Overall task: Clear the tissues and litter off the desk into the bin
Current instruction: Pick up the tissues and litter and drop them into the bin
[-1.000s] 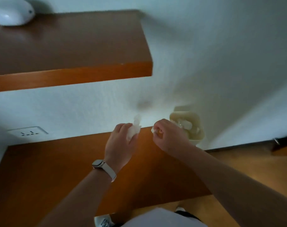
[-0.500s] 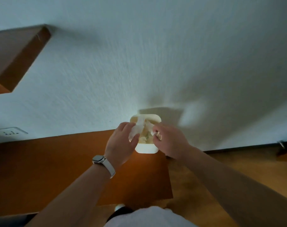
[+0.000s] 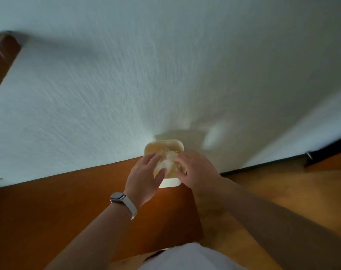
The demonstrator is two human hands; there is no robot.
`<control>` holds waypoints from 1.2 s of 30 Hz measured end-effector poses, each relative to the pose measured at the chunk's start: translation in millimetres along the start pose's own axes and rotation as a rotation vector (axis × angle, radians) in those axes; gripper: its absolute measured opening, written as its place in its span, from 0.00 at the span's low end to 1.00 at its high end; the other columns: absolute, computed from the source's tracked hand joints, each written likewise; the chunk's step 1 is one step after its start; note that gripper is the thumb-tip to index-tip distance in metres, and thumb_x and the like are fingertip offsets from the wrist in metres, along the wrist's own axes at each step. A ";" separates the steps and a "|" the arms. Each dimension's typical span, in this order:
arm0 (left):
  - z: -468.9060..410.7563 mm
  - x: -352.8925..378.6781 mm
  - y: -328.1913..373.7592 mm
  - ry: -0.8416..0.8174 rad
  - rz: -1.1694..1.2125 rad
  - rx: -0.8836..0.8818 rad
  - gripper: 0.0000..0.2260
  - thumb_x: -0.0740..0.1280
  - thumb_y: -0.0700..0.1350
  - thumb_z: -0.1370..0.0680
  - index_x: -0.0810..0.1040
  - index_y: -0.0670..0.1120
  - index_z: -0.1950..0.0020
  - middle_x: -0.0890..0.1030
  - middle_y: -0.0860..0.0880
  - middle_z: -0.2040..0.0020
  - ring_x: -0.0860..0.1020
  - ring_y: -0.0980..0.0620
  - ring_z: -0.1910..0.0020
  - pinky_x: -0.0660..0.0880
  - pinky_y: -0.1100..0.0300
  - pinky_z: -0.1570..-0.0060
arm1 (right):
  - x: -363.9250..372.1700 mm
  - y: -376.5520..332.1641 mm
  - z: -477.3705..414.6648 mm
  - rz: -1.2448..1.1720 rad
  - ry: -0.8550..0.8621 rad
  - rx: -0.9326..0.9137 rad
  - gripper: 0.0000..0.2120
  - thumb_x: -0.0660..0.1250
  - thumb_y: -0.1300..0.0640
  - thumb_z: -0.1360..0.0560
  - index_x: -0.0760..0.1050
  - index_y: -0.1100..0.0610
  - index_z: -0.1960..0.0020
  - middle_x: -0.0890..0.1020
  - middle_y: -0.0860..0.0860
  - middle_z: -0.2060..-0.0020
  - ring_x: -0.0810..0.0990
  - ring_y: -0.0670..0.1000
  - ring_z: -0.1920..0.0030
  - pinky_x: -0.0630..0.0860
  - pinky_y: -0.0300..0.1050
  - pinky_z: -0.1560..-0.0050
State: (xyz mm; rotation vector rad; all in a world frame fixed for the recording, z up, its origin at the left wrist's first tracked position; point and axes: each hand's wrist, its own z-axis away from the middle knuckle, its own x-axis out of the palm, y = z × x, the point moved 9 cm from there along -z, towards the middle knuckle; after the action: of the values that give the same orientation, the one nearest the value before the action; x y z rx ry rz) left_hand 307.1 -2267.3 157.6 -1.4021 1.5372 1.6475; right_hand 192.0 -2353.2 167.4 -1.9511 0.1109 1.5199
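A cream bin (image 3: 172, 143) stands on the floor against the white wall, just past the right end of the brown desk (image 3: 58, 207). Both my hands hover over its opening. My left hand (image 3: 144, 178), with a watch on the wrist, pinches a crumpled white tissue (image 3: 165, 162) between thumb and fingers right above the bin. My right hand (image 3: 196, 170) is beside it, fingers curled down against the same white wad. Anything inside that hand is hidden. The inside of the bin is mostly covered by the hands.
A wooden shelf (image 3: 0, 61) juts from the wall at the upper left. Wood floor (image 3: 282, 195) runs to the right of the desk, with a dark skirting strip (image 3: 263, 162) along the wall. My white shirt shows at the bottom edge.
My view swung right, off the shelf and onto the bin. Both hands carried the tissue from above the desk's end to right over the bin's opening and lowered a little.
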 end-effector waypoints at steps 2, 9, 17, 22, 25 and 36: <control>0.9 -4.0 -10.3 0.028 0.004 -0.012 0.19 0.63 0.53 0.22 0.72 0.48 0.32 0.75 0.49 0.34 0.73 0.48 0.37 0.68 0.57 0.41 | 1.8 -1.0 -3.3 0.017 -0.002 0.008 0.09 0.63 0.51 0.26 0.74 0.52 0.46 0.77 0.44 0.53 0.72 0.44 0.53 0.71 0.39 0.50; -1.4 -14.9 -51.9 0.052 0.107 -0.158 0.22 0.63 0.54 0.21 0.69 0.47 0.30 0.74 0.48 0.35 0.73 0.49 0.38 0.71 0.57 0.44 | 5.8 -11.7 -9.2 0.138 -0.053 -0.012 0.14 0.57 0.49 0.25 0.74 0.53 0.45 0.78 0.47 0.48 0.73 0.47 0.50 0.73 0.45 0.48; -1.8 22.0 -81.1 -0.112 0.506 -0.432 0.22 0.65 0.52 0.21 0.67 0.52 0.28 0.78 0.57 0.46 0.77 0.59 0.51 0.76 0.64 0.58 | 2.9 -18.4 -7.1 0.244 -0.074 0.007 0.18 0.57 0.45 0.23 0.73 0.53 0.39 0.75 0.50 0.39 0.71 0.50 0.39 0.69 0.49 0.41; -0.7 34.8 -86.7 -0.096 0.703 -0.560 0.20 0.64 0.50 0.21 0.69 0.51 0.29 0.79 0.57 0.49 0.79 0.58 0.54 0.76 0.67 0.67 | 5.8 -16.6 2.0 0.229 -0.121 0.044 0.23 0.53 0.42 0.23 0.72 0.53 0.36 0.73 0.50 0.35 0.69 0.51 0.35 0.65 0.50 0.36; 0.1 42.0 -82.6 -0.113 0.753 -0.581 0.19 0.65 0.49 0.21 0.70 0.52 0.30 0.80 0.55 0.49 0.81 0.56 0.55 0.77 0.66 0.67 | 8.3 -16.3 3.2 0.223 -0.150 0.013 0.23 0.53 0.42 0.23 0.71 0.53 0.35 0.72 0.51 0.34 0.68 0.51 0.35 0.64 0.50 0.35; 18.2 30.2 -81.1 0.051 0.817 -0.705 0.17 0.67 0.46 0.23 0.73 0.57 0.35 0.81 0.55 0.51 0.82 0.55 0.57 0.79 0.62 0.66 | 8.5 -16.3 -4.7 0.193 -0.152 -0.135 0.21 0.56 0.42 0.24 0.73 0.53 0.38 0.76 0.52 0.37 0.72 0.52 0.38 0.67 0.51 0.37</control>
State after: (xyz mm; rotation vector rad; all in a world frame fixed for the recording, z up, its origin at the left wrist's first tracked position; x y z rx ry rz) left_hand 360.2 -2238.7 93.0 -1.1573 1.7736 2.8748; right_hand 205.9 -2340.2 167.4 -1.9670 0.1376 1.8386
